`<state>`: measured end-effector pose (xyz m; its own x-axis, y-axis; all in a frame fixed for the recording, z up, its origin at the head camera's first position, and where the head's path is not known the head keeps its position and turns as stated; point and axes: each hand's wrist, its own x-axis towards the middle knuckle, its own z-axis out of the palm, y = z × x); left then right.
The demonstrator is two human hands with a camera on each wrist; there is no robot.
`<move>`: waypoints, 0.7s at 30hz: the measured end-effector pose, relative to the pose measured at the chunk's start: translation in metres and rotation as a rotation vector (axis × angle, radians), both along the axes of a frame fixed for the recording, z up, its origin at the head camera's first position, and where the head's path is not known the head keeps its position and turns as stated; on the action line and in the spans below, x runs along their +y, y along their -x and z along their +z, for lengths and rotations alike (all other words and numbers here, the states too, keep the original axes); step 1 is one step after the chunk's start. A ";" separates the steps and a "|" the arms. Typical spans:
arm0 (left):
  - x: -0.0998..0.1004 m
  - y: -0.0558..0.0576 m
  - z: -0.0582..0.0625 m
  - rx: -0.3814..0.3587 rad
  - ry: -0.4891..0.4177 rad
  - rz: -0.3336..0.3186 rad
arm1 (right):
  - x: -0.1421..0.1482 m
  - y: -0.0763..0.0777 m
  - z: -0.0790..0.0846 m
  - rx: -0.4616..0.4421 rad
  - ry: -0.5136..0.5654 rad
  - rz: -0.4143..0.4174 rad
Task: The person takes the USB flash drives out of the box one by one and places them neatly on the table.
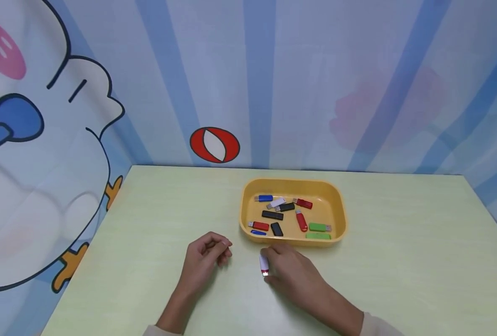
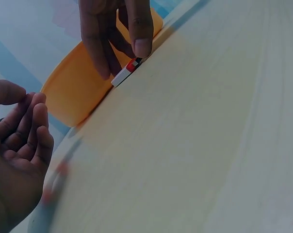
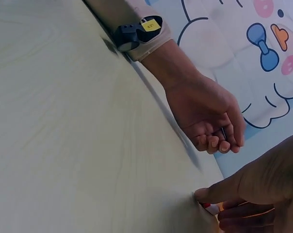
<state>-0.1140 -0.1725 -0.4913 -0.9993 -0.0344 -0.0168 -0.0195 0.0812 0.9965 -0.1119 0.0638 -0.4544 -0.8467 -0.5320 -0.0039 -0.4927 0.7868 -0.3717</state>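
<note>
Just in front of the yellow tray (image 1: pixel 292 242), my right hand (image 1: pixel 294 275) holds a white USB stick (image 1: pixel 264 263) with a red band near its metal plug. The thumb is at the plug end and the fingers are by the white end, as the left wrist view shows the stick (image 2: pixel 122 76) low over the table. In the right wrist view the stick (image 3: pixel 212 208) is mostly covered by the hand. To its left, my left hand (image 1: pixel 206 259) is held over the table with loosely curled fingers. A thin dark mark shows among them; I cannot tell what it is.
Inside the tray lie several USB sticks, among them a blue one (image 1: pixel 265 198), a black one (image 1: pixel 272 215), a red one (image 1: pixel 301 221) and a green one (image 1: pixel 319 227). A printed cloth backdrop (image 1: pixel 299 93) rises behind the pale table (image 1: pixel 400 242).
</note>
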 end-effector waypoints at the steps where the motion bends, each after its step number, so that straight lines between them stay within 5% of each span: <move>1: 0.000 0.000 0.000 0.002 -0.001 0.001 | -0.001 0.000 -0.001 0.019 -0.004 0.002; 21: 0.001 0.000 0.002 0.003 -0.005 -0.008 | -0.010 -0.005 0.000 0.119 -0.049 -0.009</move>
<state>-0.1141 -0.1715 -0.4898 -0.9996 -0.0265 -0.0139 -0.0159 0.0767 0.9969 -0.1072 0.0539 -0.4539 -0.8476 -0.5257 0.0717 -0.5237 0.8073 -0.2722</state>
